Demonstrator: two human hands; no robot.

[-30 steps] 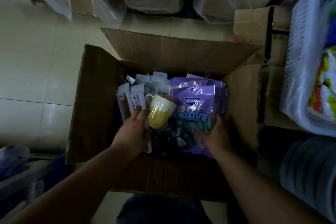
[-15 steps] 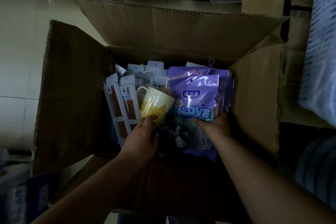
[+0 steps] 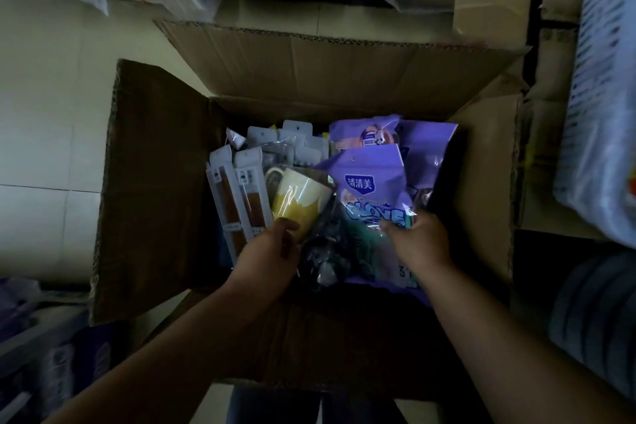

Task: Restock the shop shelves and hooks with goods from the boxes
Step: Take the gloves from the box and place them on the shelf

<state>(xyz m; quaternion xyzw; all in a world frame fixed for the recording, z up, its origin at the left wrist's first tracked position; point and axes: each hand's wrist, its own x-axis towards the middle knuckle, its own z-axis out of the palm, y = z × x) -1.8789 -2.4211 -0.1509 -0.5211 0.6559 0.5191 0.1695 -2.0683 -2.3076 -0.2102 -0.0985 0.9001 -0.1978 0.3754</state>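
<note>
Inside the open box (image 3: 155, 182), the right hand (image 3: 418, 244) pinches the purple glove packet (image 3: 373, 193); the left hand (image 3: 266, 253), fingers curled, touches the mug (image 3: 299, 206) beside it. Tugging the packet could tip that mug.

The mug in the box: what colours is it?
Cream above, yellow below; the head view shows it.
</note>
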